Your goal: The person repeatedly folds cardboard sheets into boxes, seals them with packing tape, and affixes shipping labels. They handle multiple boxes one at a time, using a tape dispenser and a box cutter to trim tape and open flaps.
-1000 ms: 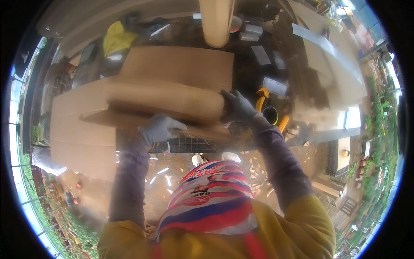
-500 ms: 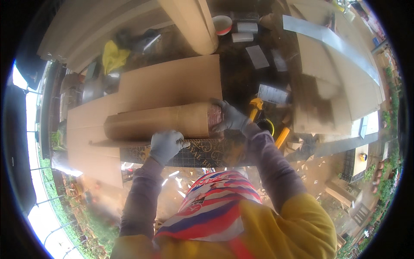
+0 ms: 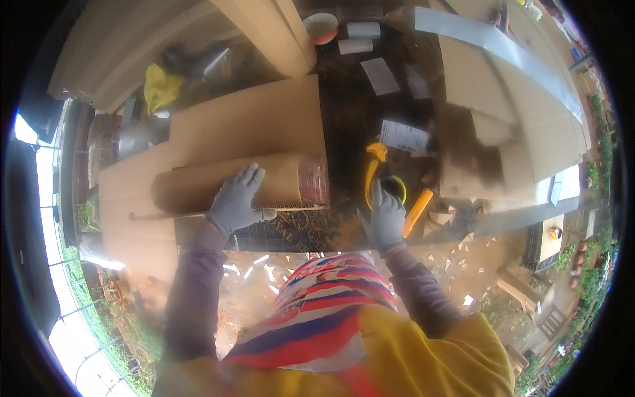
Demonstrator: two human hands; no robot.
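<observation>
Fingers [image 3: 246, 180] spread wide, the left grey-gloved hand [image 3: 233, 205] is just resting on a long brown cardboard bundle [image 3: 188, 185] with a shiny reddish end, lying on a flat brown cardboard sheet [image 3: 264, 119]. Right grey-gloved hand [image 3: 386, 221]'s at a curved yellow-handled tape dispenser [image 3: 371, 175], but honestly can't tell if it's gripping.

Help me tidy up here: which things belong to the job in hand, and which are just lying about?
In the job:
cardboard roll, under the left hand
flat cardboard beneath the roll
probably the yellow-handled tool at the right hand

Seemingly just lying about:
yellow cloth
bowl
printed paper
</observation>
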